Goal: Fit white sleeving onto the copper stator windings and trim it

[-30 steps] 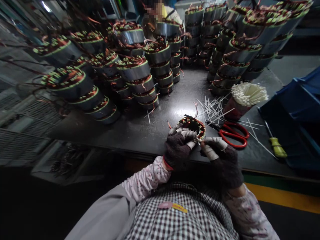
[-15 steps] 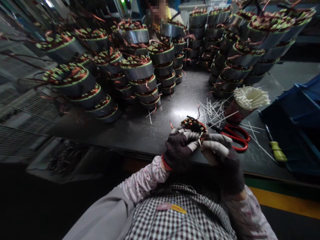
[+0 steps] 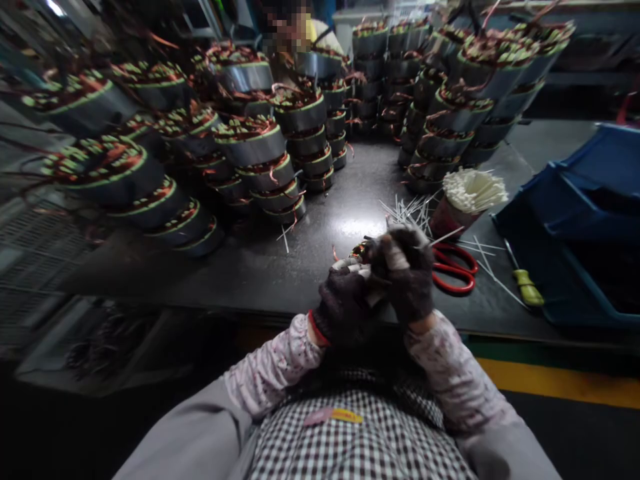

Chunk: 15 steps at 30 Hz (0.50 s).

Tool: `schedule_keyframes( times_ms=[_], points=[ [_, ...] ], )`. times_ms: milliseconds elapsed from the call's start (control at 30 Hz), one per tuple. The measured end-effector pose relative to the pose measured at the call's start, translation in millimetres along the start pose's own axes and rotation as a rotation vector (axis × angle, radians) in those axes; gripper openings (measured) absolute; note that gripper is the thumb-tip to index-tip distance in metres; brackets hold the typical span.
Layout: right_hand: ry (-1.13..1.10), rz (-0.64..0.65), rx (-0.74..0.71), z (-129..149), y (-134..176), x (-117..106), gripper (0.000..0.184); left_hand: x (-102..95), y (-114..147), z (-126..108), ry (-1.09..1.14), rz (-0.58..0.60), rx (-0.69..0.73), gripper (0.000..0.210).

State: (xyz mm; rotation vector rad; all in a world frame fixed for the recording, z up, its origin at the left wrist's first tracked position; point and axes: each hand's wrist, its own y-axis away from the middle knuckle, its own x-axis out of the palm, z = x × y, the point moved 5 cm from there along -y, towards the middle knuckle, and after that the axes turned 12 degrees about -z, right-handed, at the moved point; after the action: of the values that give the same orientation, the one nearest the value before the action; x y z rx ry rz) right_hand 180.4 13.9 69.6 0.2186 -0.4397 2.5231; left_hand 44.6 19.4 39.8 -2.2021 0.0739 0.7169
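Observation:
A copper-wound stator [image 3: 359, 251] is at the table's front edge, mostly covered by my gloved hands. My left hand [image 3: 344, 293] has its fingers closed around the stator's near side. Over the stator's right part is my right hand [image 3: 406, 270], fingers curled in and slightly blurred; whatever they grip is hidden. Red-handled scissors [image 3: 456, 268] lie just right of my right hand. Beyond it, loose white sticks [image 3: 407, 210] are scattered beside a cup [image 3: 445, 219] packed with white sticks [image 3: 474, 190].
Stacks of wound stators [image 3: 255, 143] stand along the left and back, with another group [image 3: 450, 123] at the back right. A screwdriver [image 3: 527, 287] lies near blue bins [image 3: 565, 207] on the right. Across the table is another person [image 3: 325, 37].
My right hand has risen and turned over the stator, covering more of it. My left hand stays on the stator. The whole view has shifted, so the table things appear further left.

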Motion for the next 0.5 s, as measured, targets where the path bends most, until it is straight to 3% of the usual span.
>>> schedule_keyframes(
  times_ms=[100,167,200,267,333,400,500],
  points=[
    [-0.009,-0.005,-0.089,1.3,-26.7,0.7,0.023,-9.5,-7.7,11.6,-0.216,-0.066,-0.145,0.039],
    [0.039,-0.115,-0.144,3.7,-45.5,-30.9,0.028,-13.5,-22.2,22.4,-0.415,-0.024,-0.211,0.065],
    [0.09,-0.214,-0.162,4.5,-56.4,-52.5,0.029,-12.7,-31.4,27.9,-0.489,0.056,-0.224,0.072],
    [0.254,-0.421,-0.158,2.7,-80.9,-94.2,0.024,-7.7,-49.2,37.2,-0.567,0.263,-0.21,0.066],
    [0.404,-0.532,-0.136,-3.6,-108.0,-119.9,0.021,-3.8,-62.3,41.7,-0.562,0.388,-0.15,0.049],
    [0.463,-0.548,-0.121,-12.6,-134.0,-127.4,0.023,-2.5,-67.4,43.2,-0.511,0.389,-0.105,0.036],
    [0.463,-0.518,-0.115,-21.3,-158.0,-121.5,0.023,-3.1,-57.7,48.2,-0.459,0.251,-0.199,0.031]
  ],
)
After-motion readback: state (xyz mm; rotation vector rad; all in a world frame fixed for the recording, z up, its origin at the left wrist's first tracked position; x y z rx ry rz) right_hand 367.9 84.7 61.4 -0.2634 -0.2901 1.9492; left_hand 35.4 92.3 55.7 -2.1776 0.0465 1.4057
